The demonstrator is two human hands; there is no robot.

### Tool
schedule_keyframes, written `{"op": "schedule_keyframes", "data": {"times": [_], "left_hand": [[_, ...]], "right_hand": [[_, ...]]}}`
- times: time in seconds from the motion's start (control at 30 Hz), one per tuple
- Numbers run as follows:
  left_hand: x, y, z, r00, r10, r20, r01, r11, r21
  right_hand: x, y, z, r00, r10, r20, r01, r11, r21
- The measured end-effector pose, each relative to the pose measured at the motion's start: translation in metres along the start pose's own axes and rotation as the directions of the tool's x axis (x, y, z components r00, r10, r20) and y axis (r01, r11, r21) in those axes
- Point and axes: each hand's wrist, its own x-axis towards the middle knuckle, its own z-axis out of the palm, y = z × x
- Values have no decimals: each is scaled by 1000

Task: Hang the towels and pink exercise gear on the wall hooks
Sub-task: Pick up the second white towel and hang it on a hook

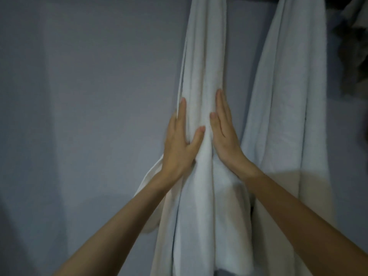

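Smoothing a white towel (205, 56) against a grey-blue wall (79, 96), with left hand (180, 144) and right hand (225, 140) laid flat on either side of its gathered middle, fingers straight and close together, left thumb pressed into a fold, gripping nothing. Hangs from somewhere above the frame, hook unseen, just beside a second white towel (288, 96) likewise draped. Looks soft, thick and limp, light enough for one hand yet prone to slide off a hook if pulled unevenly; best taken by a bunched fold near the top rather than by a loose hem. Leaves bare wall wide to the left, little gap to the right, and a dark bundle (354, 46) crowding the upper right corner. Shows no pink exercise gear.
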Motion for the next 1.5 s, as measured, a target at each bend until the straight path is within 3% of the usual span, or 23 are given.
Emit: {"op": "schedule_keyframes", "data": {"times": [0.27, 0.6, 0.7, 0.83, 1.03, 1.23, 1.5], "left_hand": [[-76, -20, 0, 983, -144, 115, 147, 989, -16], [-113, -20, -11, 918, -305, 252, 302, 952, 52], [-121, -12, -22, 880, -339, 332, 287, 937, 198], [-142, 17, -32, 855, -418, 307, 270, 864, 425], [-200, 95, -38, 903, -322, 283, 83, 779, 622], [-273, 167, -38, 899, -312, 307, 28, 742, 670], [-353, 251, -33, 809, -353, 471, -56, 750, 659]], "right_hand": [[-79, 17, 11, 990, 138, 27, -137, 990, -12], [-122, -3, -8, 926, 256, 279, -213, 961, -175], [-132, -13, -27, 869, 316, 381, -246, 943, -223], [-156, -36, -62, 813, 363, 455, -217, 915, -341], [-217, -88, -123, 843, 330, 424, -170, 912, -372], [-296, -128, -189, 867, 303, 396, -102, 886, -453], [-397, -175, -265, 847, 378, 374, -172, 861, -479]]}}
